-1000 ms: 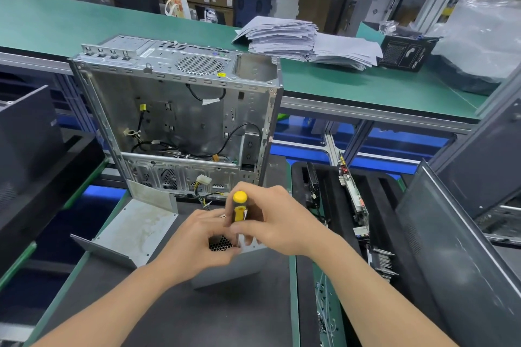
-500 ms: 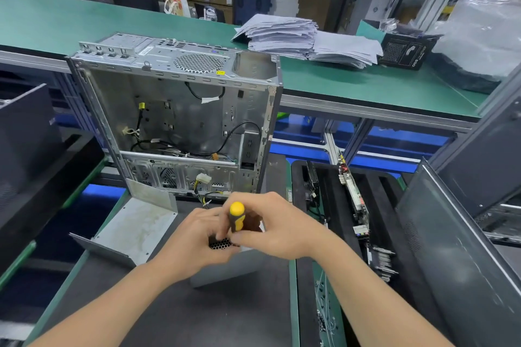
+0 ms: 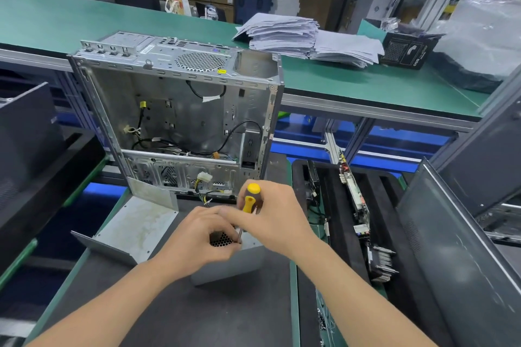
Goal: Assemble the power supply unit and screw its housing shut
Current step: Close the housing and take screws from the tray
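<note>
Grey rubbery mat [image 3: 197, 315] closest to the camera, and the PSU [image 3: 228, 265] sits on it dead centre, right under both hands. So there's no reaching to do here, it's all about what's straight down.

The left hand [image 3: 194, 236] is on top of the PSU, fingers curled over the mesh vent, holding the box steady right where the tip lands. It might also be pinching a screw in there, but that's hidden, can't tell. The right hand [image 3: 273, 220] is wrapped round the yellow-and-black screwdriver [image 3: 249, 200], a bit higher than the left.

Here's what matters: the driver stands nearly upright, handle leaning slightly away and to the right, shaft running down into the PSU's top face beside the vent. I'd guess the next turn needs that shaft square to the face or the bit will skip. It's the right hand's job, the left just braces.

Left of the PSU lies a loose metal cover [image 3: 132, 231], so the housing isn't finished yet, I reckon. Behind the PSU stands the open case [image 3: 174, 110], with a paper pile [image 3: 282, 34] further back.
</note>
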The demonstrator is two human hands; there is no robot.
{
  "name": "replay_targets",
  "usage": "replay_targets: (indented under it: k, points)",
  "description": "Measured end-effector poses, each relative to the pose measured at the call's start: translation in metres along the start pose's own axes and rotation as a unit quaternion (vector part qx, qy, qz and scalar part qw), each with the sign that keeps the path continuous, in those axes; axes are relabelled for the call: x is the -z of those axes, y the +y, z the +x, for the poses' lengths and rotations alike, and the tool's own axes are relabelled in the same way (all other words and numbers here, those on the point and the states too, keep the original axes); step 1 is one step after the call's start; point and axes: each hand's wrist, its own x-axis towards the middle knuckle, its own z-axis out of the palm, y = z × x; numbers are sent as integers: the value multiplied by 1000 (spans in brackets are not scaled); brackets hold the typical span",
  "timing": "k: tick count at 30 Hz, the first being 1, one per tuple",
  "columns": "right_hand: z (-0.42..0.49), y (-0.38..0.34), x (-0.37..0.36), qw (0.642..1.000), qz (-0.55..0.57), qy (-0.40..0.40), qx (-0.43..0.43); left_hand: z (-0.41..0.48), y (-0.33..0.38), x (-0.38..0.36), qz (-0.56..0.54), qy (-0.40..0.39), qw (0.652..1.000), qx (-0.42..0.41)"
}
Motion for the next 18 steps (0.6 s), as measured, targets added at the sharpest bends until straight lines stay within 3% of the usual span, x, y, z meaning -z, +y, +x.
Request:
replay_targets:
  k: [3,5,8,11,14,16,18]
  points:
    - [4,2,20,975,50,-191,101,2,0,1,-6,-12,1000,-10]
    - [7,4,28,953,83,-268,113,2,1,2,-2,-3,1000,-12]
    - [9,2,24,971,115,-203,50,-1,0,1,0,-25,1000,1]
    - [7,1,11,996,53,-66,5,-2,-1,0,6,-24,1000,15]
    - [3,-1,-4,997,-16,47,-60,-1,1,-1,15,-19,1000,9]
    - [1,-2,-10,994,-48,72,-67,-2,0,-1,15,-13,1000,9]
    - [2,-3,-5,999,1,27,-20,-2,-1,-1,6,-13,1000,12]
